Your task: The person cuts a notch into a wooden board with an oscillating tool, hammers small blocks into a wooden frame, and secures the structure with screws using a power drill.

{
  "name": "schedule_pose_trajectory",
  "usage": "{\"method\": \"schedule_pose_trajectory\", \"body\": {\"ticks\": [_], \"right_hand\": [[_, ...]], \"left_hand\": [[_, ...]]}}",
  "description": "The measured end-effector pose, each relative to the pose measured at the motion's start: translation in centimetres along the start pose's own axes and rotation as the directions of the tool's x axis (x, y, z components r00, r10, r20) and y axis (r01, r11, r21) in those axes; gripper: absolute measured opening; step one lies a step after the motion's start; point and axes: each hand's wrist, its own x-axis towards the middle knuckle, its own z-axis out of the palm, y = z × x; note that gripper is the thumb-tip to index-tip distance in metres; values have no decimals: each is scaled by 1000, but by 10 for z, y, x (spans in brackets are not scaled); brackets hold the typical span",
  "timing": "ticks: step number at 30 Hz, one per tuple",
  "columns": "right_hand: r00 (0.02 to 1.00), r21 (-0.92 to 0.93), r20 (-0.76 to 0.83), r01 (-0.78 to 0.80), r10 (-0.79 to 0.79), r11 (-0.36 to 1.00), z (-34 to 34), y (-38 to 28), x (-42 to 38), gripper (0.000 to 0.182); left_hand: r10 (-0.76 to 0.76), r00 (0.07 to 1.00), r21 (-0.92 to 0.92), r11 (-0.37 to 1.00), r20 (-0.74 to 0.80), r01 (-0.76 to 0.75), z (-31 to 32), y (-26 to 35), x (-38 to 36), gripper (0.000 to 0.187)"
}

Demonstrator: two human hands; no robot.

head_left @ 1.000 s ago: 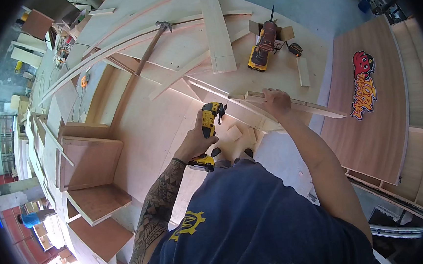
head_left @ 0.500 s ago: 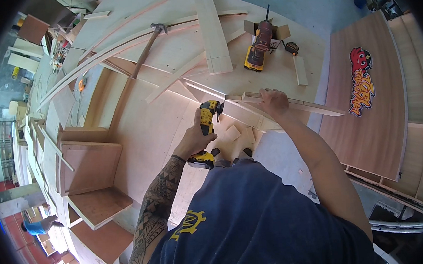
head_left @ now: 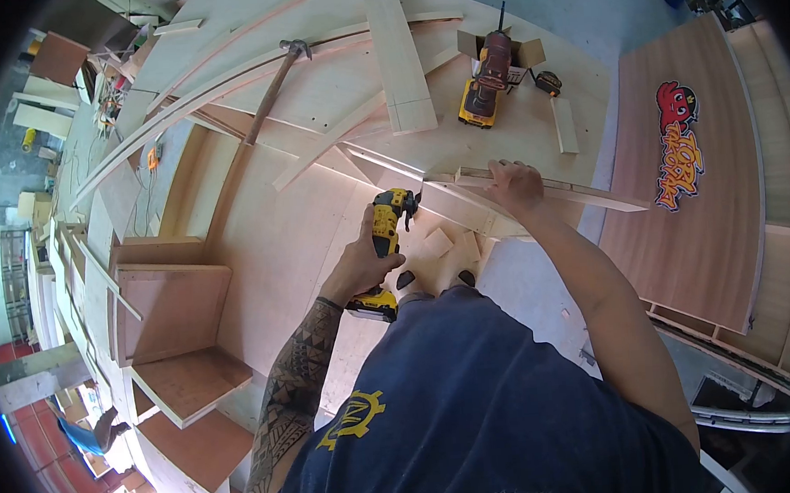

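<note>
My left hand [head_left: 363,260] is wrapped round a yellow and black cordless oscillating multi-tool [head_left: 388,221], its battery toward me. The tool's head, with a thin blade, sits right at the near end of a wooden strip. That wooden strip [head_left: 584,193] runs to the right, and my right hand [head_left: 514,186] grips it from above near its left part. Beneath the strip runs the edge of a wooden frame [head_left: 465,207], and small wood offcuts [head_left: 438,242] lie below by my feet.
On the plywood surface lie a hammer [head_left: 276,92], a wide board [head_left: 398,63], long curved strips [head_left: 219,92] and a red and yellow cordless tool [head_left: 490,82]. A tape measure [head_left: 548,83] is beside it. A logo panel [head_left: 631,152] stands right. A person [head_left: 83,435] is far left.
Both hands stay almost in place with the multi-tool and the strip. The view has shifted slightly. The person at far left has moved, now bent lower.
</note>
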Motion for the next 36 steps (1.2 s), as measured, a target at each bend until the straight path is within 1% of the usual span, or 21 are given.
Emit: {"method": "schedule_pose_trajectory", "body": {"ticks": [2,5,8,10,14,16,21,24,25,26,27,28,29,30,31,32,33,35,36], "right_hand": [[999,8,32,-9,9,1000,-5,0,1,39],[999,0,29,-13,13,1000,-1,0,1,38],[1000,6,22,-1,1,1000,1,3,2,37],[1000,4,25,-3,3,1000,1,2,2,37],[999,7,34,0,0,1000,-1,3,1,39],[1000,-8,31,3,-3,1000,1,3,2,39],[1000,-24,27,-2,3,1000,5,5,1,39],[1000,-9,-14,24,-24,1000,5,7,4,40],[999,-8,35,9,-9,1000,3,7,5,42],[997,-7,80,-9,10,1000,1,8,7,44],[998,-7,66,-16,16,1000,-2,9,10,44],[993,4,117,-31,30,1000,-6,11,15,47],[985,15,165,-44,41,999,-11,14,21,50],[988,20,145,-47,44,999,-16,19,27,50],[986,109,165,-52,34,993,-19,27,33,58],[982,198,187,-54,16,979,-23,37,40,65],[985,206,172,-45,9,978,-19,50,44,65],[999,122,52,-8,2,992,2,77,46,79],[999,130,48,6,-12,991,0,83,45,79]], "left_hand": [[-15,1000,-4,1000,2,15,0,1,1,123],[3,1000,18,1000,-9,-3,2,-4,5,124],[26,999,20,999,-24,-25,5,-11,10,121],[46,999,59,997,-28,-45,5,-13,13,121],[34,999,37,999,-10,-34,1,-11,14,121],[67,997,88,994,-32,-64,3,-13,19,121],[14,1000,27,1000,6,-14,0,-8,25,122],[7,999,-15,1000,37,-7,3,-19,29,125],[8,998,-35,999,58,-6,8,-28,32,128],[9,999,-80,997,44,-6,13,-38,33,130],[12,1000,-122,992,29,-9,23,-53,36,131],[49,998,-136,989,-42,-54,38,-84,48,134],[-21,997,-100,995,-71,13,41,-88,44,130],[-44,994,-152,988,-97,29,43,-94,36,129],[-69,990,-205,978,-123,43,45,-105,28,128],[-61,978,-181,983,-199,25,53,-132,28,127],[-56,960,-159,987,-275,12,58,-158,25,126],[-219,936,-284,949,-274,139,50,-167,-10,132],[-274,910,-313,934,-310,175,47,-172,-27,131]]}}
